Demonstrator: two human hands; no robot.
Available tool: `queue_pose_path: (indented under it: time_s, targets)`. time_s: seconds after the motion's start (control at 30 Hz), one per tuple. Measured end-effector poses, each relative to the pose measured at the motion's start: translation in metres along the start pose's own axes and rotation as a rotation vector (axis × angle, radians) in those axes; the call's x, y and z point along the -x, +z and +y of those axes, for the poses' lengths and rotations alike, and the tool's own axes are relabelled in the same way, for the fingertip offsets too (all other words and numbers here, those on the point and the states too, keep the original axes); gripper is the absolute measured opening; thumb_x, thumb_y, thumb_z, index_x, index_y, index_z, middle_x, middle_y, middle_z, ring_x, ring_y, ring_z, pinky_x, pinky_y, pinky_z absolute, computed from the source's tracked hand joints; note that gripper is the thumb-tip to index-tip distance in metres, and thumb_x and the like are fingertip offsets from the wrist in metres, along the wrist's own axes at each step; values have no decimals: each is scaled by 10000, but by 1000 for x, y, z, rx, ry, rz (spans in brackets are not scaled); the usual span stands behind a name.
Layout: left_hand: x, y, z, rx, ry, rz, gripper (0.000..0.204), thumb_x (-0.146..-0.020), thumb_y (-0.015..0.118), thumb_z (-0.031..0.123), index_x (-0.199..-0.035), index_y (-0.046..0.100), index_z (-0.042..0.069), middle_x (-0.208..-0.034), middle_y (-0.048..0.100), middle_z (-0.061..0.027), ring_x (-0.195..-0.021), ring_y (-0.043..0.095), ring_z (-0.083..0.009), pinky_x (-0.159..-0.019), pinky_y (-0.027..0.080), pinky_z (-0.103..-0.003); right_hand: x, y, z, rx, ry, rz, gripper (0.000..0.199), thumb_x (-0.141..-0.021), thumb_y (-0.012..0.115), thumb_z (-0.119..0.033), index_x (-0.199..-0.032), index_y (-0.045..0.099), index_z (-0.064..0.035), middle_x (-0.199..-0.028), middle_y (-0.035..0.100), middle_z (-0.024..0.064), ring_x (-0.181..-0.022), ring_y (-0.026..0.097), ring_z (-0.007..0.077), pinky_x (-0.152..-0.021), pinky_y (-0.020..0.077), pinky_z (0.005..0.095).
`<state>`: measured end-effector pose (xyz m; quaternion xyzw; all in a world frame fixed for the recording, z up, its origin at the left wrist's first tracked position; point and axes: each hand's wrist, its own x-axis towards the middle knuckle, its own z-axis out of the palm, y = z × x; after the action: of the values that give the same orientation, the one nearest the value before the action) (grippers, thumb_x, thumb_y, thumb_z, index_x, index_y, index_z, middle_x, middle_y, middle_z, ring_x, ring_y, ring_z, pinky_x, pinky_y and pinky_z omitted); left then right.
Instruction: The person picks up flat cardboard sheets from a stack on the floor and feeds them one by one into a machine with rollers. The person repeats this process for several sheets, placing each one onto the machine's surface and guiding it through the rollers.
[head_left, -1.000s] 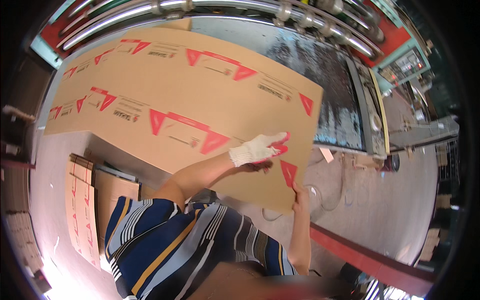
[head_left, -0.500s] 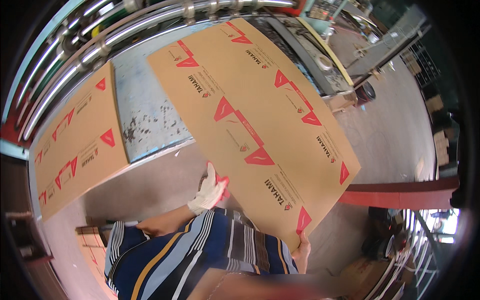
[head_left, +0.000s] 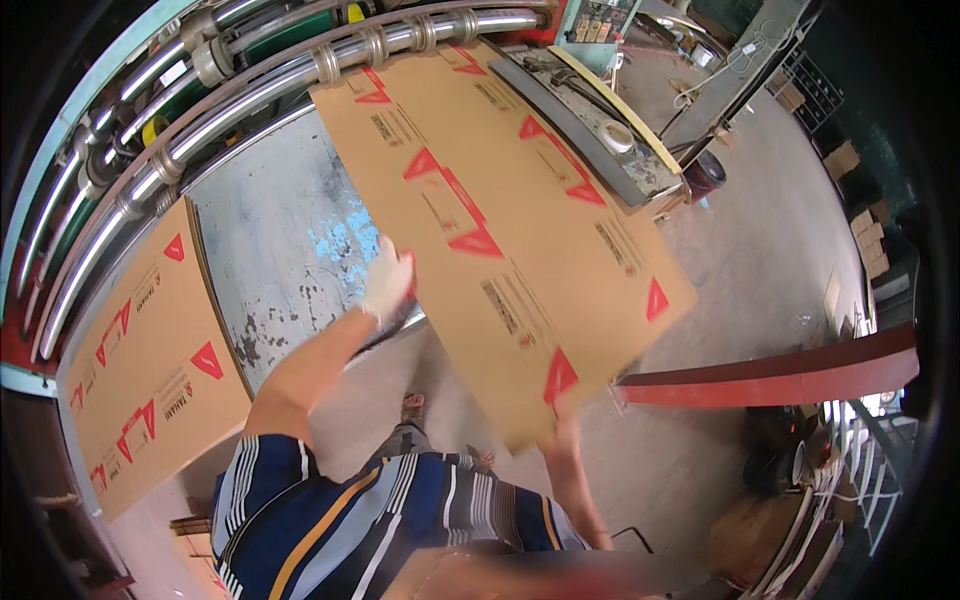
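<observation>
A large brown cardboard sheet [head_left: 540, 250] with red and black print lies slantwise in front of me, its far end on the blue metal table [head_left: 275, 230] close to the rollers. My left hand [head_left: 388, 282], in a white glove with a reddish palm side, grips the sheet's left edge about halfway along. At the near corner my right hand [head_left: 562, 432] holds the sheet; it is bare and somewhat blurred, and the sheet partly hides its fingers. Further left, more printed cardboard [head_left: 160, 360] rests on the table, apart from both hands.
Shiny metal rollers [head_left: 280, 80] run along the far left side. A grey rail [head_left: 570, 130] and a roll of tape [head_left: 617, 137] lie at the table's right end. A red beam [head_left: 780, 372] juts in from the right, near a dark bucket [head_left: 706, 172].
The cardboard sheet has moved away from me, its far end now closer to the rollers. Both hands have travelled forward with it, and my left arm is stretched further out.
</observation>
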<state>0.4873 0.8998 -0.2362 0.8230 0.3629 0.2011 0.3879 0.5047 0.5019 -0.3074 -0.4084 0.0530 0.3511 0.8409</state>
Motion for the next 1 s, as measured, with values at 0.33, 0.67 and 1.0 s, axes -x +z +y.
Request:
queue_pose_path:
  time_s: [0.33, 0.67, 1.0]
  targets:
    - [-103, -150, -79, -264, 70, 232, 703, -923, 581, 324, -1503, 287, 55, -1289, 579, -261, -1173, 584, -378, -1016, 438, -420, -159, 68, 40, -50, 244, 243, 448, -1007, 497, -339, -1319, 461, -21, -1299, 547, 170, -1210, 535, 344, -1005, 437, 490]
    - [145, -291, -167, -982, -658, 105, 725, -960, 422, 524, -1530, 282, 98, -1602, 237, -134, -1495, 164, -303, -1127, 98, -662, -114, 77, 90, 253, 554, -264, 260, -1001, 531, -304, -1143, 604, -99, -1106, 665, 98, -955, 675, 254, -742, 559, 378]
    - [167, -19, 18, -120, 247, -396, 532, -910, 552, 373, -1358, 550, 86, -1415, 518, -170, -1376, 410, -320, -1131, 220, -601, -103, 71, 17, 496, 532, -356, 336, -932, 630, -154, -1230, 620, 1, -1128, 684, 106, -955, 682, 207, -810, 569, 366]
